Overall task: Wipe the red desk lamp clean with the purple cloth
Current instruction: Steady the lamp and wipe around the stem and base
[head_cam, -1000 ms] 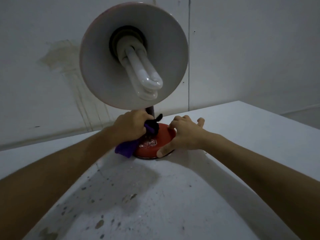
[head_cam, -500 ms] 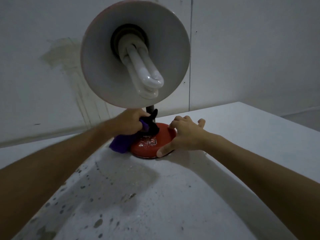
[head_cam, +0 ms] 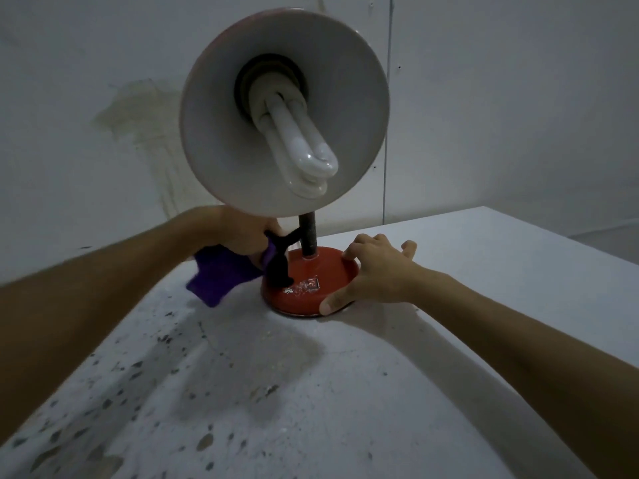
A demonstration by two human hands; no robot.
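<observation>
The red desk lamp stands on a white table, its round red base [head_cam: 311, 281] in the middle of the view and its black stem [head_cam: 307, 236] rising behind. Its shade [head_cam: 221, 133] faces me, pale inside, with a white folded bulb [head_cam: 301, 150]. My left hand [head_cam: 242, 233] is closed around the purple cloth [head_cam: 218, 274] just left of the base, partly hidden under the shade; the cloth hangs down to the table. A black cord or switch piece [head_cam: 280, 264] sits between the cloth and the stem. My right hand [head_cam: 373, 271] grips the base's right rim, thumb at the front.
The white table [head_cam: 345, 392] has dark flecks and worn patches on its near left part. Its right edge [head_cam: 567, 243] runs back to a corner. A stained white wall [head_cam: 131, 115] stands close behind the lamp.
My left hand with the cloth has slid left, off the base and away from the stem, uncovering the stem. My right hand has stayed on the base rim.
</observation>
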